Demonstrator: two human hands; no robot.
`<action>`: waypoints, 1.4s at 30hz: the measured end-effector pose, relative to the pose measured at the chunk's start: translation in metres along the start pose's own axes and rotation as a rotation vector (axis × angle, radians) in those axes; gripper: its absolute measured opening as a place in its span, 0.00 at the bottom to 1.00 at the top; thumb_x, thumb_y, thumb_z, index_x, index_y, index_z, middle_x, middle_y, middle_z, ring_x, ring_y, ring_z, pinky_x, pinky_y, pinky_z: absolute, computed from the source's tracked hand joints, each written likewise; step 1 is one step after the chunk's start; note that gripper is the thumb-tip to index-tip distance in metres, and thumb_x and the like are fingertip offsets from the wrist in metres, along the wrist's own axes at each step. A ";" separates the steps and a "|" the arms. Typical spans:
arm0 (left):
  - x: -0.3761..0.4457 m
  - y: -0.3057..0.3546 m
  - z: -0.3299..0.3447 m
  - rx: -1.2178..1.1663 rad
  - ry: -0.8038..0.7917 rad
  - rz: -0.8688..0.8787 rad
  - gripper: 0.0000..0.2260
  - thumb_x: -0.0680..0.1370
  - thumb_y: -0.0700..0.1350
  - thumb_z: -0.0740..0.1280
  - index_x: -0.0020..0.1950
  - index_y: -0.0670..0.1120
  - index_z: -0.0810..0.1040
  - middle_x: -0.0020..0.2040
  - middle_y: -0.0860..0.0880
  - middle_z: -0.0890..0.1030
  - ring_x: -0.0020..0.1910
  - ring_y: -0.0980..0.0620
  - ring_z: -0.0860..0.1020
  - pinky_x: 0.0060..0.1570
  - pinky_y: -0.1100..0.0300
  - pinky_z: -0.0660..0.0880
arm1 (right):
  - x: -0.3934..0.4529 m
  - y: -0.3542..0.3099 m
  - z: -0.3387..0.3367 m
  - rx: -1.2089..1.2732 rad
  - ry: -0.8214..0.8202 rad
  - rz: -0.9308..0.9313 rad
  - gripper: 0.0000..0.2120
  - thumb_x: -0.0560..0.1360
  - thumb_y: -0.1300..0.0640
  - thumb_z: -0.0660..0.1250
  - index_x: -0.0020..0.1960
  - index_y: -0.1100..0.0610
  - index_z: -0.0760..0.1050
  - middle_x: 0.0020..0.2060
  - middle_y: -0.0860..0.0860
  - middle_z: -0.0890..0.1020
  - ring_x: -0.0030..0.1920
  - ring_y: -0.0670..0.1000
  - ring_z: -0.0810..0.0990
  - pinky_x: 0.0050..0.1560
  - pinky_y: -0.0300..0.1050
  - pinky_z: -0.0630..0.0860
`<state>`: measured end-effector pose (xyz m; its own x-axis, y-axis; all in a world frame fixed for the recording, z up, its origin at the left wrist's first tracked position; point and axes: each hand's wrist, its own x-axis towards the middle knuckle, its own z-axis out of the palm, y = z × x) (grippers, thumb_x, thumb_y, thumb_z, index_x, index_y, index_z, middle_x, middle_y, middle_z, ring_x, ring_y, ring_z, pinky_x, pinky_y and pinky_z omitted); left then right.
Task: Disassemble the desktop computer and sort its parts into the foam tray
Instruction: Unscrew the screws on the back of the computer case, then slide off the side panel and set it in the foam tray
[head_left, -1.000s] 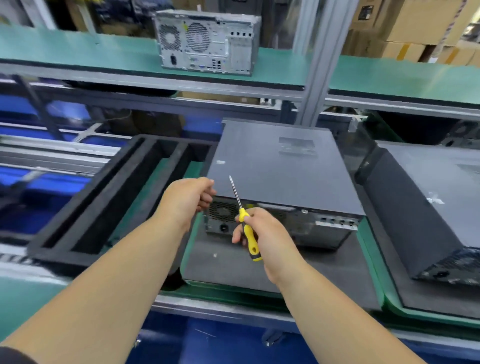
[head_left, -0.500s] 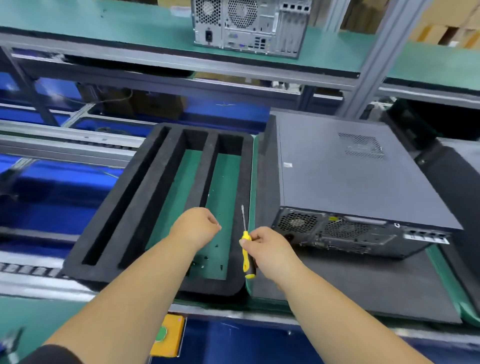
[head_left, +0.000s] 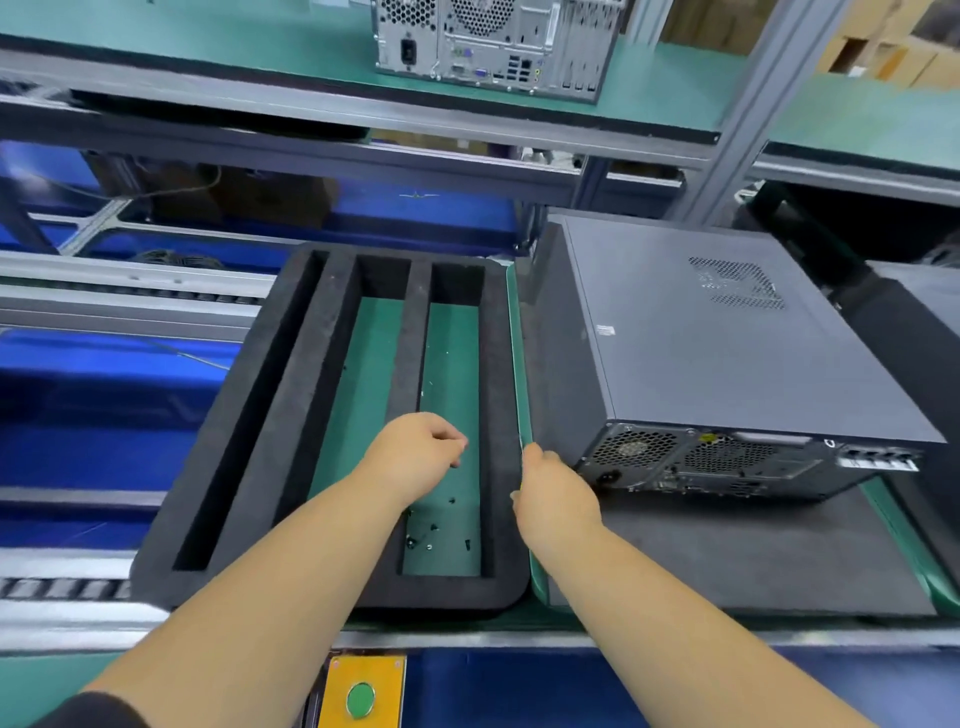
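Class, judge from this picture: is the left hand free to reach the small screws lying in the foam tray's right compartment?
Probably yes. The left hand hovers directly above that open compartment of the foam tray, and nothing covers the screws below. Its fingers are curled, possibly around something; that cannot be told.

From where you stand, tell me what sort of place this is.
Likely an electronics disassembly line: a desktop computer beside a slotted foam tray, roller conveyor alongside, another tower on the shelf.
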<state>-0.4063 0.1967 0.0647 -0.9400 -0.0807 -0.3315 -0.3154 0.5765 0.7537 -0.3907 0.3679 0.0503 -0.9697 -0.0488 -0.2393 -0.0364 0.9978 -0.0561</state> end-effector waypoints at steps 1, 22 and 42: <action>0.000 0.000 0.001 -0.007 -0.012 0.008 0.06 0.77 0.50 0.65 0.42 0.57 0.81 0.39 0.60 0.83 0.40 0.58 0.79 0.38 0.61 0.73 | 0.000 0.001 0.002 -0.019 -0.002 0.000 0.19 0.77 0.60 0.67 0.64 0.58 0.65 0.58 0.54 0.75 0.53 0.54 0.80 0.40 0.45 0.74; -0.037 0.086 0.043 -0.191 -0.003 0.277 0.32 0.71 0.45 0.75 0.73 0.56 0.67 0.60 0.58 0.75 0.56 0.59 0.75 0.53 0.66 0.71 | -0.054 0.082 -0.081 0.283 0.664 -0.502 0.09 0.73 0.63 0.69 0.53 0.59 0.77 0.45 0.53 0.77 0.45 0.55 0.76 0.45 0.47 0.76; -0.046 0.141 0.149 -0.141 0.469 0.120 0.51 0.63 0.59 0.79 0.77 0.57 0.50 0.69 0.54 0.72 0.65 0.49 0.73 0.56 0.57 0.70 | -0.001 0.236 -0.076 -0.059 0.409 -0.275 0.40 0.78 0.47 0.65 0.80 0.49 0.44 0.79 0.46 0.48 0.78 0.52 0.46 0.76 0.48 0.47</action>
<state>-0.3881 0.4032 0.1014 -0.9176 -0.3965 0.0284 -0.1861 0.4914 0.8508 -0.4168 0.6071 0.1105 -0.9371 -0.3007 0.1774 -0.3066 0.9518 -0.0064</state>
